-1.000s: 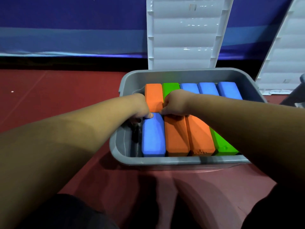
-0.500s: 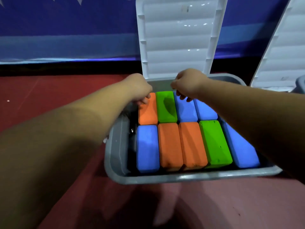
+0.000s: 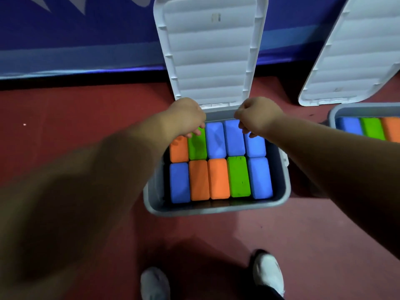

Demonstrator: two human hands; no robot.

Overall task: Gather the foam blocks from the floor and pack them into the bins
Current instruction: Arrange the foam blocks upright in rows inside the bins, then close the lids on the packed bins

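Foam blocks [image 3: 218, 178] fill the bin [image 3: 216, 210] in two rows of five, packed side against side. Thin dark gaps run along the bin's left and near walls. My left hand [image 3: 187, 118] and right hand [image 3: 258, 115] hang over the far row, knuckles up and fingers curled under. The left fingertips show above a green block, the right ones above a blue one. Both hands sit just in front of the bottom edge of the lid [image 3: 210, 50], which stands upright behind the bin. Whether my fingers touch or pinch that edge I cannot tell. Red floor [image 3: 86, 118] spreads to the left. On the right a second bin [image 3: 346, 109] holding blocks stands near, with its own lid [image 3: 350, 61] leaning behind it.
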